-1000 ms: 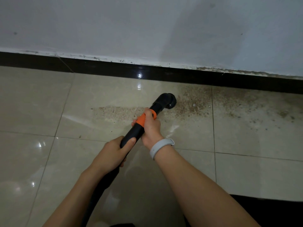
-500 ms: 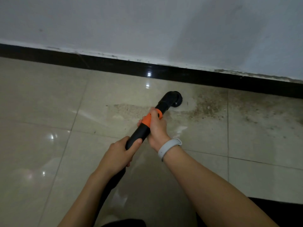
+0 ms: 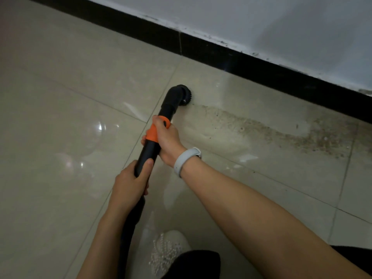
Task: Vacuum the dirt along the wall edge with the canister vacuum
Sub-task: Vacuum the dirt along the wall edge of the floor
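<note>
Floor point(image 3: 60, 97) of pale glossy tiles meets a white wall point(image 3: 261, 23) above a black skirting point(image 3: 241, 63); dirt point(image 3: 291, 135) lies in a band near the skirting, right of the brush head point(image 3: 184, 95); the black wand point(image 3: 150, 150) slants up; the right hand point(image 3: 167, 139) grips its orange collar point(image 3: 155, 131); the left hand point(image 3: 128, 188) grips lower down

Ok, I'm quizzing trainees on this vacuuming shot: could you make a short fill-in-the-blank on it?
1. The right hand grips the wand's ____ collar.
2. The left hand holds the wand ____ the right hand.
3. The remaining dirt lies to the ____ of the brush head.
4. The right wrist wears a pale ____.

Missing words: orange; below; right; band
</note>
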{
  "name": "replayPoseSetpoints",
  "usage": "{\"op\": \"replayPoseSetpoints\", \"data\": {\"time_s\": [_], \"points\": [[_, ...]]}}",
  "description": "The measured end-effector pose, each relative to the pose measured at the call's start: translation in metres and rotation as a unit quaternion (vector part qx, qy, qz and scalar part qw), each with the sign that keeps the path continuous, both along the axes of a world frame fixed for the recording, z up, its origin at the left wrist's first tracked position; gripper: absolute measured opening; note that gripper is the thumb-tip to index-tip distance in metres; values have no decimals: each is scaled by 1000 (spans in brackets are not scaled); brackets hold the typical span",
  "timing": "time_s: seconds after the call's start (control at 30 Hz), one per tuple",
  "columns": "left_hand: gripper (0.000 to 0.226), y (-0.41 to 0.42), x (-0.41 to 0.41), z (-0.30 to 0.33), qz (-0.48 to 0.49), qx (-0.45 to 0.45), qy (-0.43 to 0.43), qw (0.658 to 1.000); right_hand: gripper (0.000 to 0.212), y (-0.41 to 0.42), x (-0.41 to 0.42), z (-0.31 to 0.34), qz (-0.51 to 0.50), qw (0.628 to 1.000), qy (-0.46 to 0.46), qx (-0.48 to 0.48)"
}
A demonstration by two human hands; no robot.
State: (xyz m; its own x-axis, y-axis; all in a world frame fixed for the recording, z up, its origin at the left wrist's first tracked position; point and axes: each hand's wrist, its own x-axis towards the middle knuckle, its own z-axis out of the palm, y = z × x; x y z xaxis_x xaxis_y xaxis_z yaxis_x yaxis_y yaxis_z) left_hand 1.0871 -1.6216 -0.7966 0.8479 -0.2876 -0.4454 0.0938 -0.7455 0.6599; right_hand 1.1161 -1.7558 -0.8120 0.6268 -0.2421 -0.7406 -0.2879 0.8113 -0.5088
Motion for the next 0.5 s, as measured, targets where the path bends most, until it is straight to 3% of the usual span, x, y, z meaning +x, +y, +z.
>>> {"op": "replayPoseSetpoints", "data": {"time_s": [0.5], "points": [[40,-1,-10,-11,-52,-11,60,997,20,-8,-29,-3,-49,998,44,21]]}}
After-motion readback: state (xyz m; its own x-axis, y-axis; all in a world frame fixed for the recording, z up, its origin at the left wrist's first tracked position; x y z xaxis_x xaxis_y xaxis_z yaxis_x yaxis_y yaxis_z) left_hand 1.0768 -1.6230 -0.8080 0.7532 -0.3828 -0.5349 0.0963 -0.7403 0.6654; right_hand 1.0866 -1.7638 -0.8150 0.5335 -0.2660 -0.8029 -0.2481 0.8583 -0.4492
